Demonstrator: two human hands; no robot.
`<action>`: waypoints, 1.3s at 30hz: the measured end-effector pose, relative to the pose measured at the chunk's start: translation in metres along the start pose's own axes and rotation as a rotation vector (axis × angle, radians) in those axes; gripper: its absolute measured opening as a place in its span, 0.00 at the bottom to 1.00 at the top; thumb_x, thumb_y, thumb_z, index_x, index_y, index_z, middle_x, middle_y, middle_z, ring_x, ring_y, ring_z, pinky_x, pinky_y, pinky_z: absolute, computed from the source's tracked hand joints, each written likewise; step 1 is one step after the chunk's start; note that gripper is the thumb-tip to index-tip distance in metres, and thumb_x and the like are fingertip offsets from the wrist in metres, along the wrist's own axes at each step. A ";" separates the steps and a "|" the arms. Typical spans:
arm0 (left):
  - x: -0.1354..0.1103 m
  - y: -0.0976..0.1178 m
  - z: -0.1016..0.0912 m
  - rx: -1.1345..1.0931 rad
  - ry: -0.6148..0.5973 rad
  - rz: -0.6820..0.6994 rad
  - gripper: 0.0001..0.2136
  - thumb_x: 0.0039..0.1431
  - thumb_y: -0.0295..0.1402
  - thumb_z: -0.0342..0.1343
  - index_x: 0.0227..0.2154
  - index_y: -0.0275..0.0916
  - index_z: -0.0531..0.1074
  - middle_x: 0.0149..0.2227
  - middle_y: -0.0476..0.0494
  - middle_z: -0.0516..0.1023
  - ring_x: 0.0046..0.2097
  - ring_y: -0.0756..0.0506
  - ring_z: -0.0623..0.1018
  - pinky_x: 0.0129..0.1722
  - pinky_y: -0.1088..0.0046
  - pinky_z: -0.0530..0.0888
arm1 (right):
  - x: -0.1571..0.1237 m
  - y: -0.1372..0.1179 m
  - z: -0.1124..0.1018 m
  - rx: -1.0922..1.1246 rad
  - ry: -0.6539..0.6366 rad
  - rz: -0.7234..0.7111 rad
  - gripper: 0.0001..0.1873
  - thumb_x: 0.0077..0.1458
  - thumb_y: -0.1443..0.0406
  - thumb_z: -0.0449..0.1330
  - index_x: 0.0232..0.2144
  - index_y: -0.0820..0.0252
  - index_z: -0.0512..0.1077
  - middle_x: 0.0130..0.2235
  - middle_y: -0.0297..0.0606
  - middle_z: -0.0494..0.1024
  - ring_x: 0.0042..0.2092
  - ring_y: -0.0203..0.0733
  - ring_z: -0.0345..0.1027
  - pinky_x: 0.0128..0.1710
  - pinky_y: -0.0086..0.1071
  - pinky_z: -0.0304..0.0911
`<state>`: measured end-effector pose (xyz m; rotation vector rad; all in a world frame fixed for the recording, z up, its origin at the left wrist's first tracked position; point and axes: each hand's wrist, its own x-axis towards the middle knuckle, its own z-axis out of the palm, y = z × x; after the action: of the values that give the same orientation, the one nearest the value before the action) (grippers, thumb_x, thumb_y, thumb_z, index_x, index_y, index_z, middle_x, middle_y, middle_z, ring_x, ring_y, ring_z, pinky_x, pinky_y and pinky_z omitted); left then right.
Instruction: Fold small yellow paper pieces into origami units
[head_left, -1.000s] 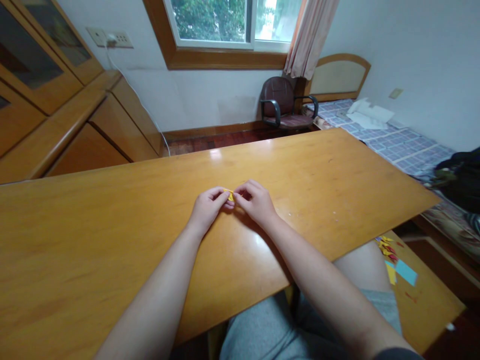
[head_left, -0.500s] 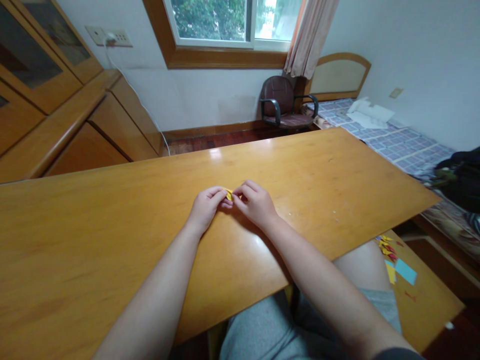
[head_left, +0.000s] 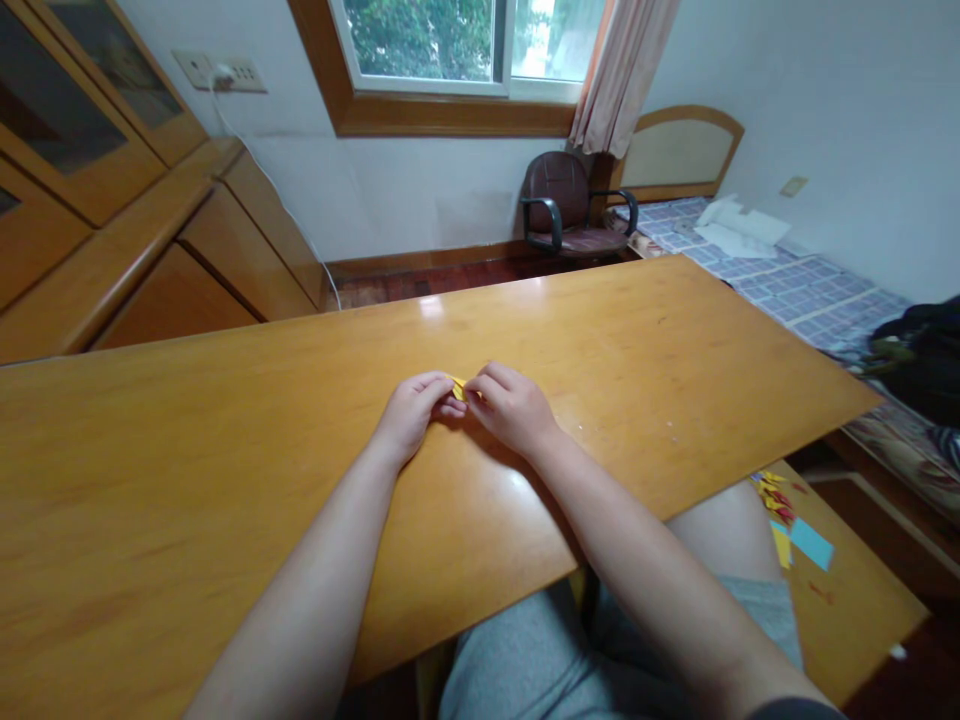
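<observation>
A small folded piece of yellow paper (head_left: 459, 388) sits between my two hands at the middle of the wooden table (head_left: 225, 430). My left hand (head_left: 415, 412) pinches its left side with curled fingers. My right hand (head_left: 511, 405) pinches its right side, fingers closed over it. Most of the paper is hidden by my fingertips. Both hands rest on the tabletop and touch each other.
A low wooden stool (head_left: 847, 590) at my right knee carries several small coloured paper pieces (head_left: 776, 500), including a light blue slip (head_left: 811, 544). Wooden cabinets (head_left: 112, 230) stand at the left. A dark red armchair (head_left: 559, 205) and a bed (head_left: 795, 285) lie beyond the table.
Both hands stay pinched on the yellow paper. They have edged very slightly away from me on the table; the fingers shifted a little on the paper.
</observation>
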<state>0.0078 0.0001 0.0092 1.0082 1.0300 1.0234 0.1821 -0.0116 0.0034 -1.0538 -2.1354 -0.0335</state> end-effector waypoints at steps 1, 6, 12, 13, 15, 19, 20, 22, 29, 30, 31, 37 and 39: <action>0.000 0.001 0.000 -0.003 -0.002 -0.007 0.11 0.46 0.38 0.64 0.25 0.34 0.75 0.23 0.47 0.76 0.25 0.50 0.76 0.27 0.77 0.74 | 0.000 0.000 0.000 0.001 -0.003 0.002 0.09 0.63 0.66 0.56 0.31 0.59 0.74 0.33 0.39 0.75 0.35 0.37 0.66 0.35 0.29 0.59; -0.002 0.003 0.001 -0.008 -0.016 -0.012 0.13 0.46 0.41 0.66 0.26 0.34 0.74 0.24 0.48 0.76 0.27 0.50 0.77 0.29 0.76 0.75 | 0.001 -0.001 -0.003 0.037 -0.047 0.048 0.09 0.63 0.65 0.56 0.31 0.58 0.74 0.34 0.40 0.74 0.35 0.38 0.66 0.36 0.30 0.59; 0.000 0.001 0.001 0.044 -0.004 0.012 0.15 0.45 0.42 0.68 0.25 0.35 0.74 0.24 0.48 0.76 0.27 0.50 0.77 0.30 0.75 0.75 | 0.001 0.000 -0.001 0.026 -0.081 0.041 0.11 0.64 0.65 0.55 0.31 0.58 0.74 0.34 0.40 0.74 0.35 0.38 0.64 0.37 0.31 0.59; 0.000 0.001 0.001 0.041 -0.005 0.014 0.14 0.45 0.42 0.68 0.25 0.35 0.75 0.24 0.48 0.76 0.27 0.49 0.77 0.30 0.75 0.75 | 0.000 0.000 -0.001 0.012 -0.083 0.028 0.11 0.64 0.64 0.54 0.31 0.58 0.74 0.34 0.40 0.74 0.35 0.38 0.64 0.37 0.31 0.59; 0.000 0.001 0.001 0.031 -0.008 0.014 0.14 0.45 0.42 0.68 0.25 0.35 0.75 0.24 0.48 0.76 0.28 0.49 0.77 0.30 0.75 0.75 | 0.000 0.002 -0.002 -0.009 -0.084 0.003 0.12 0.65 0.64 0.54 0.31 0.58 0.74 0.34 0.41 0.74 0.35 0.38 0.64 0.36 0.31 0.58; 0.000 0.001 0.002 0.033 -0.014 0.011 0.15 0.44 0.43 0.68 0.25 0.34 0.76 0.25 0.47 0.77 0.28 0.50 0.76 0.30 0.76 0.75 | 0.000 0.002 -0.004 0.022 -0.063 -0.012 0.14 0.65 0.64 0.52 0.31 0.59 0.75 0.34 0.42 0.74 0.35 0.39 0.65 0.36 0.32 0.60; 0.000 0.001 0.001 0.036 -0.014 0.011 0.15 0.45 0.43 0.68 0.26 0.34 0.76 0.25 0.47 0.77 0.28 0.50 0.76 0.30 0.76 0.75 | 0.000 0.002 -0.005 0.061 -0.052 -0.004 0.13 0.65 0.63 0.53 0.32 0.59 0.75 0.35 0.42 0.74 0.36 0.39 0.66 0.37 0.32 0.61; 0.000 0.000 0.001 0.042 -0.015 0.014 0.15 0.45 0.43 0.68 0.27 0.34 0.76 0.26 0.46 0.78 0.28 0.49 0.77 0.31 0.75 0.76 | 0.000 0.002 -0.006 0.171 -0.030 0.042 0.11 0.64 0.63 0.54 0.34 0.59 0.75 0.37 0.42 0.75 0.38 0.38 0.67 0.39 0.31 0.62; 0.000 -0.003 -0.001 0.109 -0.041 0.065 0.17 0.50 0.46 0.66 0.30 0.35 0.77 0.29 0.43 0.80 0.32 0.47 0.80 0.36 0.71 0.78 | 0.001 0.011 -0.001 0.487 0.063 0.354 0.09 0.59 0.62 0.61 0.28 0.59 0.75 0.30 0.34 0.74 0.33 0.35 0.68 0.35 0.30 0.62; 0.000 -0.003 0.000 0.118 -0.040 0.076 0.17 0.50 0.46 0.66 0.30 0.35 0.77 0.30 0.43 0.80 0.32 0.46 0.80 0.37 0.71 0.78 | 0.001 0.012 0.000 0.515 0.061 0.375 0.08 0.58 0.62 0.61 0.29 0.60 0.75 0.30 0.34 0.75 0.33 0.35 0.68 0.36 0.30 0.62; 0.000 -0.002 0.000 0.125 -0.039 0.087 0.17 0.50 0.47 0.66 0.30 0.35 0.77 0.30 0.43 0.80 0.32 0.46 0.80 0.37 0.70 0.78 | 0.002 0.013 0.001 0.542 0.056 0.397 0.09 0.58 0.61 0.62 0.29 0.60 0.75 0.30 0.34 0.75 0.33 0.35 0.68 0.36 0.30 0.62; -0.001 -0.002 0.001 0.170 -0.031 0.114 0.19 0.50 0.49 0.65 0.32 0.35 0.79 0.32 0.42 0.81 0.34 0.45 0.80 0.39 0.68 0.78 | 0.003 0.014 0.008 0.703 0.038 0.560 0.14 0.54 0.55 0.64 0.27 0.60 0.73 0.30 0.33 0.75 0.33 0.35 0.69 0.36 0.30 0.63; -0.001 -0.002 0.001 0.184 -0.037 0.115 0.20 0.50 0.50 0.65 0.33 0.35 0.79 0.32 0.41 0.82 0.34 0.45 0.81 0.40 0.68 0.78 | 0.004 0.013 0.009 0.789 0.038 0.613 0.15 0.51 0.54 0.66 0.28 0.60 0.72 0.30 0.33 0.76 0.33 0.35 0.69 0.37 0.30 0.65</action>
<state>0.0092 -0.0014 0.0073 1.2440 1.0594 1.0128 0.1841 0.0023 -0.0043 -1.1245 -1.4713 0.9795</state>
